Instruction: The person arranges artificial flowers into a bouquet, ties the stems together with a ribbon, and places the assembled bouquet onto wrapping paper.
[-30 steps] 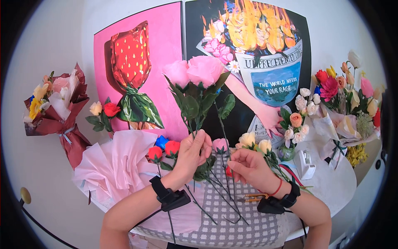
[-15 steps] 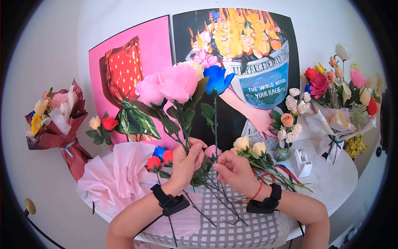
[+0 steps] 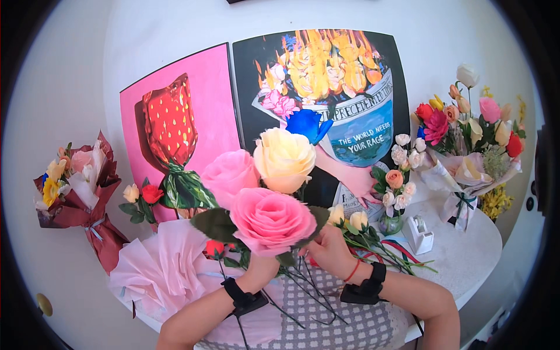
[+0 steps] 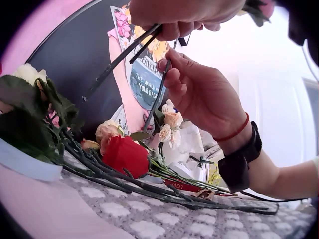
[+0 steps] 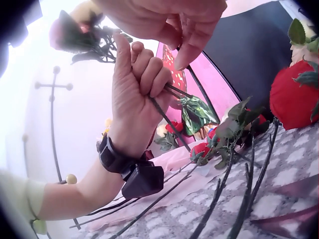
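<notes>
My left hand [image 3: 263,270] grips a small bunch of artificial roses by the stems. Two pink roses [image 3: 271,221] and a cream rose [image 3: 284,160] top the bunch, their blooms tipped toward the head camera. A blue rose [image 3: 305,125] stands behind the cream one. With thumb and fingertips, my right hand [image 3: 331,252] pinches its dark stem [image 4: 160,94], close beside the bunch. In the right wrist view the left hand's fingers [image 5: 148,71] curl round the stems, whose cut ends stick out below. Large leaves and blooms hide part of both hands in the head view.
Loose stems and a red rose [image 4: 127,156] lie on the grey checked cloth [image 3: 367,318]. Pink wrapping paper [image 3: 154,259] sits left, cream roses [image 3: 358,220] and a tape dispenser [image 3: 419,234] right. Wrapped bouquets [image 3: 87,192] flank two paintings [image 3: 350,125] at the back.
The bunch has tipped toward the head camera, bringing the cream rose into full view. The blue rose has come into sight behind it. The head view has shifted upward.
</notes>
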`<state>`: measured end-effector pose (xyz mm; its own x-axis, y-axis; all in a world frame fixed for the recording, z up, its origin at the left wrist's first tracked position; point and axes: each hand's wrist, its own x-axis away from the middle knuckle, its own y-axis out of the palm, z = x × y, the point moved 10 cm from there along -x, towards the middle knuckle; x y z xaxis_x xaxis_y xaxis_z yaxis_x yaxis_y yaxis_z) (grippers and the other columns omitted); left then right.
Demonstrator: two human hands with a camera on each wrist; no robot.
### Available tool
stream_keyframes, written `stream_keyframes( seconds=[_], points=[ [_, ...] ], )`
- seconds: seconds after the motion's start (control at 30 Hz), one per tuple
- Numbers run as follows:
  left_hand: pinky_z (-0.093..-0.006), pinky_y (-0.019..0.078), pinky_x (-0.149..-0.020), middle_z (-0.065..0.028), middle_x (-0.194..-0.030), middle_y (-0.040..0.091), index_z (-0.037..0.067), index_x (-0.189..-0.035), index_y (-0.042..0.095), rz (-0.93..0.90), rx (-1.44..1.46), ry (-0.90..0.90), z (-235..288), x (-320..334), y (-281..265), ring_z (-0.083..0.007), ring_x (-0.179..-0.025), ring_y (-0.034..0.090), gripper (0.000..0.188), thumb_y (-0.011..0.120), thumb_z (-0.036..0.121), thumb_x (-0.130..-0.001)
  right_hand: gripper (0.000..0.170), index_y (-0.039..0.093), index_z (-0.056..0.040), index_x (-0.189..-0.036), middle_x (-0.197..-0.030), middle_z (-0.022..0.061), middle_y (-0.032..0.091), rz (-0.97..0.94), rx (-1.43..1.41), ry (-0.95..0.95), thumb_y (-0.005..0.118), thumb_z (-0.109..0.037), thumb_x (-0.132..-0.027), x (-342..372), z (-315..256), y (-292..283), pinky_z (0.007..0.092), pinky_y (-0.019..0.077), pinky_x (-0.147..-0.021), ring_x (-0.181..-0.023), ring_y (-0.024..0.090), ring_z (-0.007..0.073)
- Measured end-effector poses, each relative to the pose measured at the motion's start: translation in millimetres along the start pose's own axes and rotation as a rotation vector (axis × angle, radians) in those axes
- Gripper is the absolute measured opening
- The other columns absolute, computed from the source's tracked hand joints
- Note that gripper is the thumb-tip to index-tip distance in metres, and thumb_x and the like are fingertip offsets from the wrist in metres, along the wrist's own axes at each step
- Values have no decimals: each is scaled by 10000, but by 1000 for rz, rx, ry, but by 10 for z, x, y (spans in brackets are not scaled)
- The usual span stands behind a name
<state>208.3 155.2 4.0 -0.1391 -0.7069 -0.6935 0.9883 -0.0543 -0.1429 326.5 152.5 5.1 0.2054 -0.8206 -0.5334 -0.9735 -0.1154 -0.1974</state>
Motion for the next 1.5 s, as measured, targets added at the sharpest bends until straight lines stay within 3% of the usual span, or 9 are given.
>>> stream_keyframes(
  seconds=[0.17, 0.27, 0.4, 0.63, 1.17, 1.23, 1.3, 1.4, 1.5],
  points=[
    [-211, 253, -462, 42, -660, 424, 60, -822, 500, -19, -190, 204, 83, 33, 18, -49, -548, 347, 147, 545, 194, -863, 85, 498, 4, -828, -643, 42, 531, -8, 105, -129, 567, -40, -804, 51, -117, 17, 221, 437, -463, -551, 595, 118],
    [-231, 405, -661, -9, -881, 498, 54, -1023, 471, -155, 886, -325, -48, 97, 254, -79, -806, 479, 178, 498, 128, -863, 80, 521, -15, -809, -644, 70, 540, 48, 293, -344, 588, -34, -769, 52, -212, 6, 267, 426, -479, -545, 580, 166],
    [-206, 364, -639, 4, -909, 465, 70, -1097, 444, -167, 132, 89, -193, 70, 110, -56, -773, 424, 248, 497, 145, -867, 79, 537, -45, -773, -654, 102, 546, 107, 433, -500, 602, -51, -728, 134, -346, 52, 328, 402, -518, -559, 545, 245],
    [-176, 300, -575, 43, -838, 441, 87, -994, 482, -109, -63, 23, -335, -11, 130, -27, -664, 362, 206, 511, 258, -882, 66, 534, -53, -765, -711, 98, 549, 120, 520, -511, 592, -70, -738, 146, -389, 56, 356, 394, -512, -587, 540, 270],
    [-304, 376, -882, -90, -1076, 504, 2, -886, 564, -238, 181, 23, -92, -109, 343, -178, -1010, 483, 452, 351, 398, -924, 223, 567, -43, -960, -814, 106, 572, -13, 462, -471, 599, -115, -751, 94, -276, 129, 364, 449, -577, -684, 574, 287],
    [-310, 379, -885, -101, -1127, 493, 2, -868, 571, -182, 462, -230, -402, -75, 337, -189, -1006, 489, 467, 349, 410, -921, 272, 539, -44, -1009, -807, 107, 568, -9, 527, -484, 598, -119, -754, 118, -300, 150, 366, 450, -574, -688, 574, 291],
    [-315, 380, -895, -114, -1192, 481, 2, -867, 572, -356, 380, 100, 8, -133, 409, -199, -1043, 486, 463, 361, 412, -916, 322, 512, -45, -1058, -799, 108, 565, -4, 592, -496, 597, -123, -757, 126, -305, 177, 368, 451, -571, -692, 574, 296],
    [-344, 320, -968, -125, -1220, 490, -7, -975, 593, -252, 396, -268, -34, -53, 456, -209, -1163, 412, 466, 386, 405, -907, 346, 463, -42, -1091, -813, 132, 561, 56, 695, -576, 575, -132, -776, 172, -354, 205, 387, 447, -551, -685, 572, 311],
    [-354, 267, -1003, -114, -1193, 515, -4, -1019, 590, -271, 332, -219, -18, -50, 478, -211, -1196, 372, 472, 384, 406, -908, 299, 456, -15, -1037, -797, 151, 563, -70, 715, -456, 558, -139, -785, 144, -175, 281, 407, 437, -527, -663, 569, 329]
  ],
)
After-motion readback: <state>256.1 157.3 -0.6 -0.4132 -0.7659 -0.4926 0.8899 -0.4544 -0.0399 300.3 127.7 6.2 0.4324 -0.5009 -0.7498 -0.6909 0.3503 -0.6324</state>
